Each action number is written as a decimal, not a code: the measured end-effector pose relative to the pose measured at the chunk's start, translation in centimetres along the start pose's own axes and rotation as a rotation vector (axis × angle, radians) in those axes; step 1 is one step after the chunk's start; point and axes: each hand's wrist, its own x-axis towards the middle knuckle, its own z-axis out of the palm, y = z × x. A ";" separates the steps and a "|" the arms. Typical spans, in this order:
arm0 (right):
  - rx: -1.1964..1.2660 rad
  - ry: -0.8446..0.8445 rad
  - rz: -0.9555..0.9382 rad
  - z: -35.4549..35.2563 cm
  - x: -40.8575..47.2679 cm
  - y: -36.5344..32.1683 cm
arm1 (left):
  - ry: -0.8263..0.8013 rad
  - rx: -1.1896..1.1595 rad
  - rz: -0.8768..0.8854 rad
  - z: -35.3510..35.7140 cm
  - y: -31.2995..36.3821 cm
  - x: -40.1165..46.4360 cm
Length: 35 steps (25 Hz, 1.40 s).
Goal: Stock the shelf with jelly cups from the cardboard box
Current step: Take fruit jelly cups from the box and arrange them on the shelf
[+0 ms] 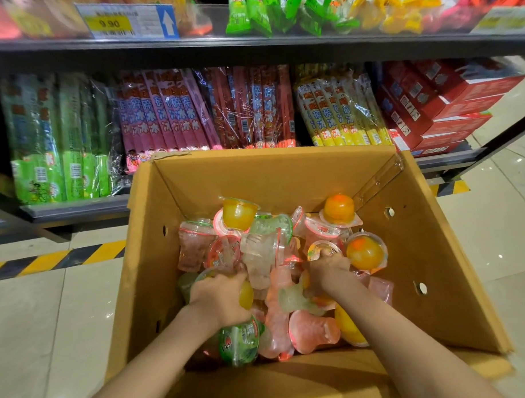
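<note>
Floor: glossy pale tile with light glare, a yellow-black hazard stripe running along the shelf base on the left and showing again at right past the box.

Lower shelf, left to right: green ice-pop packs, pink ice-pop packs, dark red ice-pop packs, yellow ice-pop packs, then stacked red cartons at the far right. Upper shelf is a dark edge rail; a price tag reading 9.90 with a white arrow on blue sits left, green and yellow snack bags to the right of it, blurred.

Cardboard box sits on the floor in front of the lower shelf, open, flaps up, round holes in the side walls. Jelly cups are piled loose in it, none upright in rows: pink, clear, green-lidded, orange.

Left hand is down in the pile at the left-centre, grip curled over a yellow jelly cup; a green-lidded cup lies just below the wrist. Right hand is in the pile right of centre, fingers curled down into the cups; which cup the grip pinches cannot be told. An orange cup lies just beside it on the right, another orange cup near the back wall.
</note>
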 end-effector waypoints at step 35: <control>1.202 1.030 -0.327 -16.4 -24.6 5.8 | 0.938 -0.851 0.144 -21.0 1.3 -18.5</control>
